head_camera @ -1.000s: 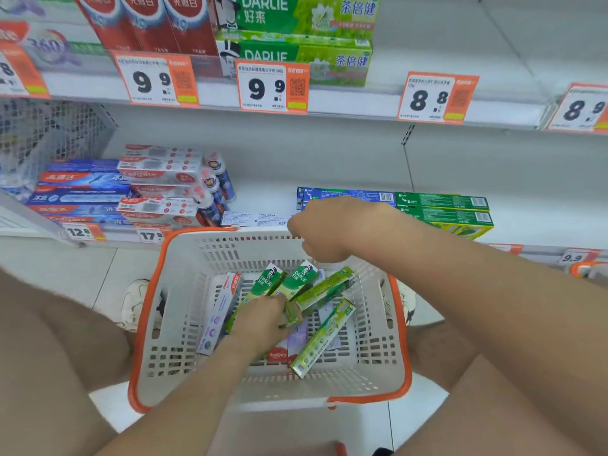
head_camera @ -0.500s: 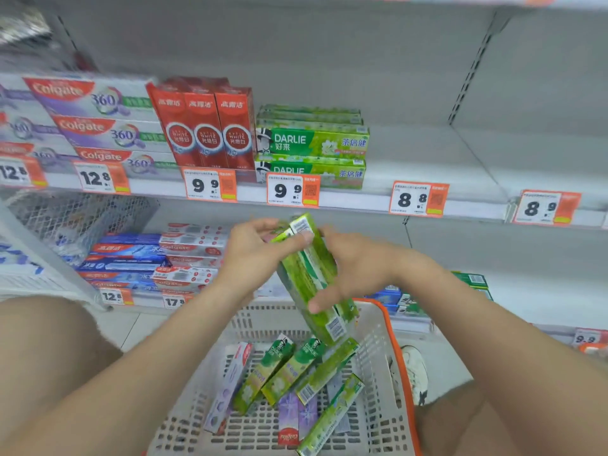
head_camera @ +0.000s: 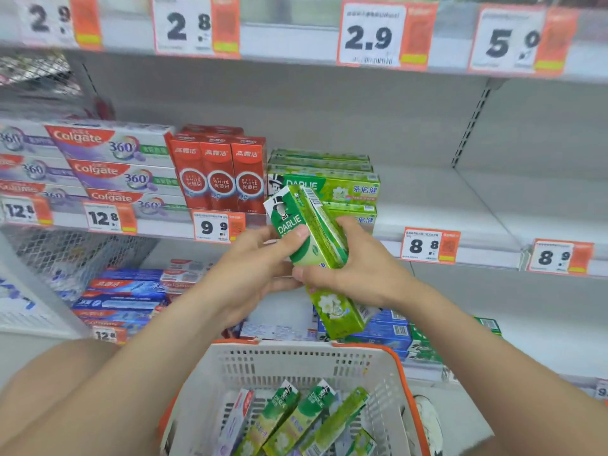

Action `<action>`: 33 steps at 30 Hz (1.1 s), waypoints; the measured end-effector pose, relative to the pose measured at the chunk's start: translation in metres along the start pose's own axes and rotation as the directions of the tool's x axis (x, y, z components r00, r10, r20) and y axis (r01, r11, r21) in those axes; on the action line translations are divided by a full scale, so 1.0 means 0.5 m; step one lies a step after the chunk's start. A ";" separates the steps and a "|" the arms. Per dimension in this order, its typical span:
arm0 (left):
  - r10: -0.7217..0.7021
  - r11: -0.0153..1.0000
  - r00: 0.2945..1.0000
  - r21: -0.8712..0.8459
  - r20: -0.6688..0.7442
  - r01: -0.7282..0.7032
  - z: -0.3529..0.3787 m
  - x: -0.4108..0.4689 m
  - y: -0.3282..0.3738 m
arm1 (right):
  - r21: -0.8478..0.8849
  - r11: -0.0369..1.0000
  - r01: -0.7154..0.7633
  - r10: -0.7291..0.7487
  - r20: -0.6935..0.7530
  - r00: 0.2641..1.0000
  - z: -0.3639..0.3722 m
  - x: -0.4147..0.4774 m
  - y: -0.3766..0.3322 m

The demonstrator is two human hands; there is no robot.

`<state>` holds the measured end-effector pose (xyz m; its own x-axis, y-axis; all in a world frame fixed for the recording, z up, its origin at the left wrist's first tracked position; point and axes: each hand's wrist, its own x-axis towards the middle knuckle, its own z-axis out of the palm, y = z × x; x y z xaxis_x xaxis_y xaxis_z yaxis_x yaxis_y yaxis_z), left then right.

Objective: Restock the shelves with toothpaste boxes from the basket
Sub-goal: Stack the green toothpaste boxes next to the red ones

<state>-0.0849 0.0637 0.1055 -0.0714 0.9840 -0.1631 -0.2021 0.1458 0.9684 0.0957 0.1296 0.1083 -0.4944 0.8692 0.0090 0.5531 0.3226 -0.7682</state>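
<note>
The person is holding a green cardboard toothpaste pack [head_camera: 311, 225] in the air with both hands, above the white plastic basket [head_camera: 296, 360] with an orange rim. The pack is standing tilted, with its upper end leaning to the left, and in the view it is covering part of the stack of green boxes [head_camera: 342, 189] on the middle shelf [head_camera: 444, 205]. It is not possible to tell if the pack is one box or two boxes together.

The left hand [head_camera: 253, 268] is grasping the pack from the left side, with the thumb pressing on the printed front. The right hand [head_camera: 358, 268] is grasping it from the right, with its fingers [head_camera: 304, 274] curling round the lower part.

More green boxes [head_camera: 289, 419] are lying slanted in the basket, and a white and purple box [head_camera: 235, 419] is lying beside them on the left.

On the middle shelf, red upright boxes [head_camera: 218, 172] are standing just left of the green stack, and white and purple boxes [head_camera: 112, 159] are lying stacked further left. To the right of the green stack the shelf board is showing bare. An orange and white price tag [head_camera: 429, 246] is hanging on its front edge.
</note>
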 end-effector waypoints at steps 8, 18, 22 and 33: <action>0.018 0.999 0.979 -0.032 -0.205 -0.025 -0.036 0.012 -0.007 | 0.412 0.889 -0.199 0.198 0.045 0.979 -0.022 0.018 -0.032; 0.121 0.992 0.894 0.072 -0.431 -0.100 -0.056 0.004 -0.005 | 0.700 0.656 -0.283 0.343 0.057 0.937 -0.024 0.026 -0.053; 0.158 0.985 0.898 0.127 -0.411 -0.115 -0.045 0.000 -0.003 | 0.820 0.554 -0.144 0.291 -0.029 0.956 -0.020 0.036 -0.048; 0.267 0.961 0.875 0.180 -0.403 -0.210 -0.036 0.009 -0.006 | 0.800 0.470 0.374 0.299 -0.543 0.785 -0.032 0.065 0.001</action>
<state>-0.1020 0.0656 0.0987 -0.5101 0.8592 0.0400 -0.0032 -0.0485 0.9988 0.0906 0.1643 0.1186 0.1411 0.9821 0.1247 -0.4612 0.1766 -0.8695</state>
